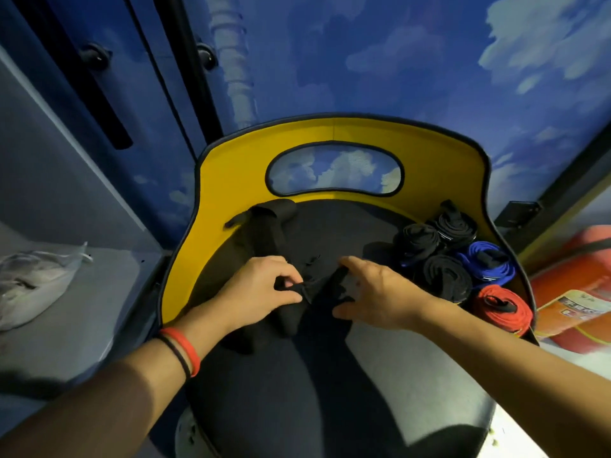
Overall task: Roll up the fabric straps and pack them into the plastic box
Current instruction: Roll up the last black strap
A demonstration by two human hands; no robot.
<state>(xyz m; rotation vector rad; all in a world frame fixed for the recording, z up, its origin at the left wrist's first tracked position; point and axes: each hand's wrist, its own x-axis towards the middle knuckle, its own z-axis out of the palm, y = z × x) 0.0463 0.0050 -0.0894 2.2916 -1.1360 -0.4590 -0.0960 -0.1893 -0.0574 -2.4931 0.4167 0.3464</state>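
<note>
A long black fabric strap (264, 233) lies across the dark seat of a yellow-backed chair (231, 160), running from the back left toward the middle. My left hand (261, 285) pinches the strap's near end between thumb and fingers. My right hand (373, 292) grips the same black strap just to the right, fingers curled over it. Rolled straps sit at the seat's right edge: three black rolls (443, 276), a blue one (489, 262) and a red one (502, 309). No plastic box is in view.
An orange-red cylinder with a label (575, 305) lies to the right of the chair. A clear plastic bag (33, 279) rests on the grey surface at the left. A blue cloud-patterned wall stands behind the chair.
</note>
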